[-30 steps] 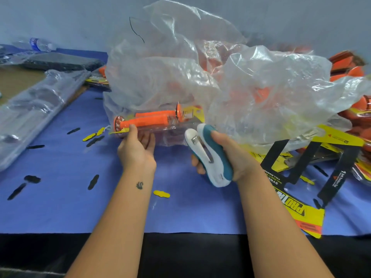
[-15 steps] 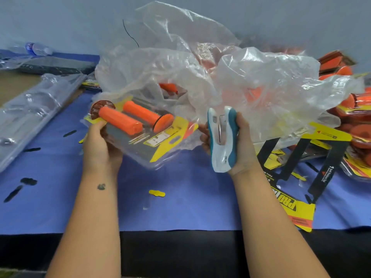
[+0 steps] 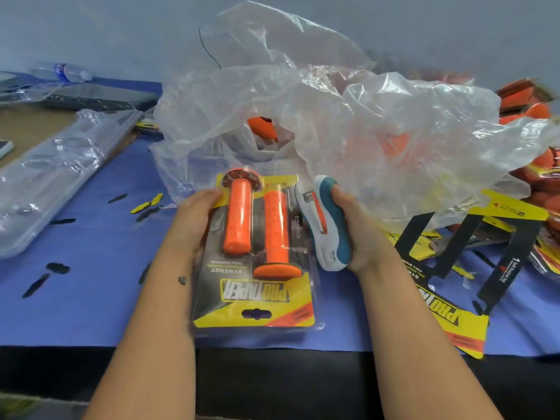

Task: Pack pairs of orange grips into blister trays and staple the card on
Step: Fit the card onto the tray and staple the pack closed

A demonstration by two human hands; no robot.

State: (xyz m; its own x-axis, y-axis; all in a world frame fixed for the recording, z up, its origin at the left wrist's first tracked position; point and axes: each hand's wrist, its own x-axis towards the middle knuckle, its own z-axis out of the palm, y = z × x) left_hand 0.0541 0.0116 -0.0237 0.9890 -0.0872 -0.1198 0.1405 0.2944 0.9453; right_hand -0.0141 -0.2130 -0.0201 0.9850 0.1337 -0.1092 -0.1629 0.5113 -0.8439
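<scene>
— Left hand [image 3: 194, 225] curled on the pack's [image 3: 254, 286] far left edge; two orange grips [image 3: 256, 228] inside, tilted over the surface [image 3: 91, 268].
— Right hand [image 3: 354, 234] wrapped round the stapler [image 3: 321, 225], just right of that grip.
— Could slip: one-edged hold, slick plastic. Staple might land crooked.
— Around: blue cloth, punched scraps, loose bag [image 3: 348, 125] beyond, spare cards [image 3: 454, 268] right.

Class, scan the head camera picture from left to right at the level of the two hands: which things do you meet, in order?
Stack of clear blister trays → left hand → packed blister pack with two orange grips → stapler → right hand → loose black and yellow cards.
</scene>
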